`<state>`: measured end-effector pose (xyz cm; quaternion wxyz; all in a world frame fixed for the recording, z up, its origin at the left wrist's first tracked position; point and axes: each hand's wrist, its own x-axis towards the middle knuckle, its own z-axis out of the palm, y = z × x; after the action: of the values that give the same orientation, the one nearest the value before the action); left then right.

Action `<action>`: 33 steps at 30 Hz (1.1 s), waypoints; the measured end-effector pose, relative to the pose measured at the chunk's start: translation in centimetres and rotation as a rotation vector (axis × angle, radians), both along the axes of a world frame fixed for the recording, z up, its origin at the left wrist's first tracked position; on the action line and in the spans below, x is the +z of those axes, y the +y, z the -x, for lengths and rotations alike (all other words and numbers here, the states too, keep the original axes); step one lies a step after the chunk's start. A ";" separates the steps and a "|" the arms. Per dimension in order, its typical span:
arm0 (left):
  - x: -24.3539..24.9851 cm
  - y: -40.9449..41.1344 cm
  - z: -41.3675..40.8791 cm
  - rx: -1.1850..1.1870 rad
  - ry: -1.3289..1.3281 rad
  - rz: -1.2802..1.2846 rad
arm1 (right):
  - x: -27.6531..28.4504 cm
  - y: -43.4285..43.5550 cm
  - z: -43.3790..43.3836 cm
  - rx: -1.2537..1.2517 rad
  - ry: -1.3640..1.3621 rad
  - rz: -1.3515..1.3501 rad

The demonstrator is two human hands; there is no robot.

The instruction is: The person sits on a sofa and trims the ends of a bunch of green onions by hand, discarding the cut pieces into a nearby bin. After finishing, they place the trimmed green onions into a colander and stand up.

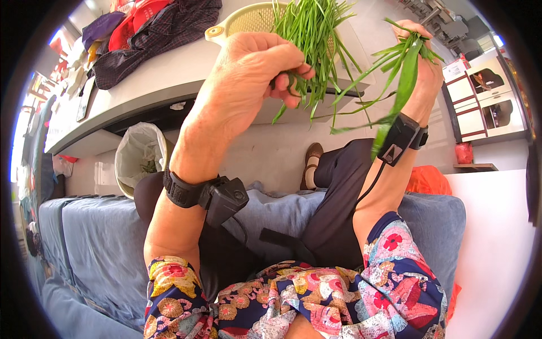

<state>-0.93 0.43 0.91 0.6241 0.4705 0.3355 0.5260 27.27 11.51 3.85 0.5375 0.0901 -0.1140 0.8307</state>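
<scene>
A large heap of long green chive-like leaves (312, 38) lies across a pale yellow plastic colander (250, 19), and its ends hang over the table edge. In front of the heap, my left hand (262, 68) is curled with a few dark, limp leaf scraps (292, 80) pinched at the fingertips. My right hand (425, 59), raised to the right of the colander, grips a small bunch of green leaves (408, 70). One broad blade droops from that bunch past the right wrist. Part of the colander is hidden by the heap and my left hand.
Below the white table (169, 80) stands a waste bin (142, 154) with a pale liner and some green scraps inside. Dark checked cloth (156, 38) and red bags (135, 21) lie at the table's left. A blue-covered sofa (101, 250) is beneath me; a cabinet (487, 97) stands right.
</scene>
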 end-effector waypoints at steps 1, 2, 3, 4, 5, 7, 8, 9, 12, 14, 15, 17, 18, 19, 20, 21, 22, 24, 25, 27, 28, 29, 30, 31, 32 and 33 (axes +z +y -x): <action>0.1 0.0 0.2 -0.025 0.028 -0.004 | 0.0 0.0 0.3 -0.046 0.010 0.001; 0.2 0.0 0.4 -0.043 0.034 -0.008 | 0.4 -0.4 0.2 -0.049 0.040 0.118; 0.1 0.0 0.3 -0.070 0.035 -0.015 | -0.1 0.4 -0.6 -0.180 -0.150 -0.020; 0.0 0.0 0.2 -0.097 0.035 -0.022 | -1.6 1.8 -2.4 -0.311 -0.341 -0.157; -0.1 0.0 -0.2 -0.112 0.022 -0.013 | -2.1 2.3 -3.3 -0.389 -0.416 -0.181; -0.1 -0.2 -0.6 -0.138 -0.013 0.000 | -1.8 2.1 -2.9 -0.542 -0.583 -0.219; -0.1 -0.1 -0.7 -0.190 -0.003 -0.006 | -1.6 1.8 -2.8 -0.418 -0.252 0.008; -0.1 -0.2 -0.7 -0.199 -0.033 0.014 | -0.9 1.1 -1.6 -0.277 0.082 0.230; -0.5 0.0 -1.1 -0.275 -0.115 0.056 | -1.0 1.8 -2.3 -0.435 -0.042 0.145; -0.6 -0.1 -1.0 -0.255 -0.120 0.050 | -3.2 2.9 -3.6 -0.654 -0.629 -0.178; -0.5 -0.2 -1.1 -0.251 -0.128 0.047 | -3.9 3.0 -3.9 -0.901 -1.150 -0.423; -0.2 -0.2 -1.1 -0.244 -0.129 0.058 | -4.4 3.3 -4.7 -0.904 -1.151 -0.398; -0.3 -0.2 -1.1 -0.244 -0.127 0.053 | -4.3 3.2 -4.7 -0.906 -1.137 -0.385; -0.4 -0.1 -1.1 -0.245 -0.124 0.047 | -4.5 3.1 -4.3 -0.907 -1.090 -0.373; -0.3 -0.1 -1.2 -0.243 -0.121 0.050 | -4.5 3.1 -4.2 -0.927 -1.067 -0.366; -0.2 -0.2 -1.3 -0.241 -0.118 0.052 | -4.7 3.3 -4.4 -0.947 -1.045 -0.360; -0.1 -0.2 -1.3 -0.240 -0.115 0.055 | -4.8 3.6 -4.4 -0.986 -1.048 -0.358; -0.3 -0.1 -1.5 -0.265 -0.155 0.084 | -4.4 3.8 -4.3 -0.858 -0.722 -0.101; -0.5 -0.1 -1.3 -0.267 -0.173 0.103 | -2.3 2.7 -2.4 -0.669 -0.396 0.143; -0.5 -0.1 -1.2 -0.293 -0.216 0.123 | -1.0 1.3 -1.2 -0.478 -0.043 0.353; -0.4 -0.1 -1.3 -0.307 -0.238 0.133 | -0.9 0.9 -1.1 -0.480 -0.015 0.336; -0.4 -0.2 -1.3 -0.298 -0.232 0.133 | -0.8 0.8 -1.0 -0.482 0.013 0.318; -0.2 -0.3 -1.4 -0.291 -0.226 0.131 | -1.1 0.9 -1.4 -0.591 -0.203 0.211; -0.1 -0.3 -1.5 -0.283 -0.219 0.129 | -1.5 0.9 -1.8 -0.695 -0.420 0.100; 0.0 -0.3 -1.6 -0.271 -0.233 0.141 | -1.8 1.1 -2.1 -0.701 -0.456 0.048; -0.1 -0.4 -1.6 -0.258 -0.247 0.154 | -1.8 0.9 -1.9 -0.708 -0.491 -0.005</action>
<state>0.65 0.08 0.84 0.7568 0.3924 0.2325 0.4683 29.17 12.39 2.07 0.7459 -0.1536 -0.2642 0.5917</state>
